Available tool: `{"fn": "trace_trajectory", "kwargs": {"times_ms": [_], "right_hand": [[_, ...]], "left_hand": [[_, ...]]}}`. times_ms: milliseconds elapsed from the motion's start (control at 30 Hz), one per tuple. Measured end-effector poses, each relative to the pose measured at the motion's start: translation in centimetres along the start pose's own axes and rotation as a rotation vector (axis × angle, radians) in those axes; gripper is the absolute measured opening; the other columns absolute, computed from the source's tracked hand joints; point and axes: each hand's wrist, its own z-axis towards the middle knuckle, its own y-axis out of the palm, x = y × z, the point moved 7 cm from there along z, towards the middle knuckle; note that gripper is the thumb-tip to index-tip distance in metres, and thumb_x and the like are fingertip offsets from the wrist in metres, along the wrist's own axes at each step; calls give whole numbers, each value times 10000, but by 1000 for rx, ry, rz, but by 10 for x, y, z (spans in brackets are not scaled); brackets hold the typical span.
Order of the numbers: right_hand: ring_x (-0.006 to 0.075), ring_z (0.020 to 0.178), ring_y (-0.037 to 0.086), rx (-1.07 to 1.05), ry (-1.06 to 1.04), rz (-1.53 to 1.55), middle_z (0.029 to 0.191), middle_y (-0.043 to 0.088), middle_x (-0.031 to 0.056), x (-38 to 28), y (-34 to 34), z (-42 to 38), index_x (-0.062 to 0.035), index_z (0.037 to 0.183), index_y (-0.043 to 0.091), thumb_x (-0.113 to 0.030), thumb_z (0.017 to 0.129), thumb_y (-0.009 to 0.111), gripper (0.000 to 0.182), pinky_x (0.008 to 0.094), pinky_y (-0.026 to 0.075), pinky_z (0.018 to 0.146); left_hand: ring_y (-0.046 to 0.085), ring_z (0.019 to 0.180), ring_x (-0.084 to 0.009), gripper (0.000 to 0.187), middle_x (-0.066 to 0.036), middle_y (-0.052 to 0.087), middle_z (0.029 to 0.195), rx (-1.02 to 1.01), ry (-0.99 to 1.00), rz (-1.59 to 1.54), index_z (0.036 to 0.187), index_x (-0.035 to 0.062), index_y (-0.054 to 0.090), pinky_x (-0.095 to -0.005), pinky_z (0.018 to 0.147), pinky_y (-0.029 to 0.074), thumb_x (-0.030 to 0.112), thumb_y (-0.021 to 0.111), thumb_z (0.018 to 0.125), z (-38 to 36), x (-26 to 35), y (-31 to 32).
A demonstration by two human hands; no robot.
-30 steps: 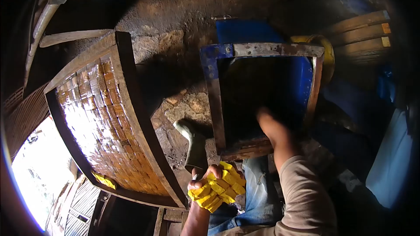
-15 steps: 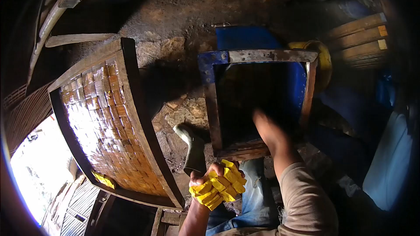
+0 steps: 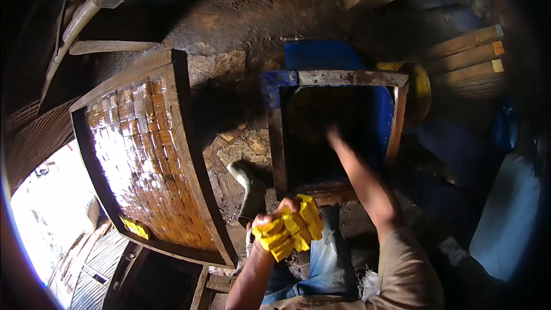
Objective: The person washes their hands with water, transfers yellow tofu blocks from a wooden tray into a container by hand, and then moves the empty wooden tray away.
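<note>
Several yellow blocks [image 3: 293,228] are bunched in my left hand [image 3: 265,222], its fingers wrapped round them above my knees. My right hand [image 3: 333,134] reaches into the dark opening of a wooden-framed blue container [image 3: 350,77]; its fingers are blurred and in shadow, so what they hold, if anything, cannot be made out. To the left, a wet woven tray [image 3: 150,161] in a wooden frame carries a yellow piece [image 3: 135,227] in its lower left corner.
A green boot [image 3: 253,198] rests on the ground left of the container. Behind the container's right side is a yellow round vessel [image 3: 420,92]. Stacked wooden slats [image 3: 468,51] lie at the upper right, and a pale blue object [image 3: 505,218] stands at the right edge.
My right arm has shifted slightly up and left, deeper over the opening. My left hand, still round the yellow blocks, appears slightly higher, while the view has shifted a little.
</note>
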Motion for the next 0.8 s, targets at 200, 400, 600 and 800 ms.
{"fn": "trace_trajectory", "kwargs": {"times_ms": [200, 400, 600, 800], "right_hand": [[349, 1244, 487, -246, -721, -167, 1372, 471, 196, -251, -60, -203, -169, 1290, 568, -282, 742, 765, 593, 467, 381, 1035], [370, 1270, 427, -521, -829, -530, 1336, 425, 161, -241, -23, -247, -201, 1204, 593, -187, 606, 843, 648, 612, 286, 1092], [234, 1134, 551, -665, -233, 514, 1198, 532, 88, -206, -47, -194, -124, 1211, 578, -162, 707, 773, 542, 389, 469, 988], [272, 1028, 627, -317, -149, -329, 1215, 576, 151, -53, -31, -33, -77, 1215, 555, -210, 715, 766, 558, 374, 525, 895]], "left_hand": [[541, 1143, -358, 493, -225, 530, 1222, -6, -30, 52, 1150, 35, 513, -477, 939, 477, 366, 609, 797, 49, 13, -3], [624, 1058, -315, 641, -161, 652, 1122, 12, -329, -327, 1148, 68, 618, -484, 947, 492, 640, 428, 931, 72, -21, 28], [650, 968, -284, 501, -115, 663, 1072, 363, -187, 12, 1158, 92, 600, -466, 881, 526, 527, 480, 939, 62, -35, 11], [612, 1014, -234, 315, -53, 613, 1067, 275, -159, 60, 1128, 102, 559, -422, 904, 501, 316, 575, 897, 32, -36, 7]]}}
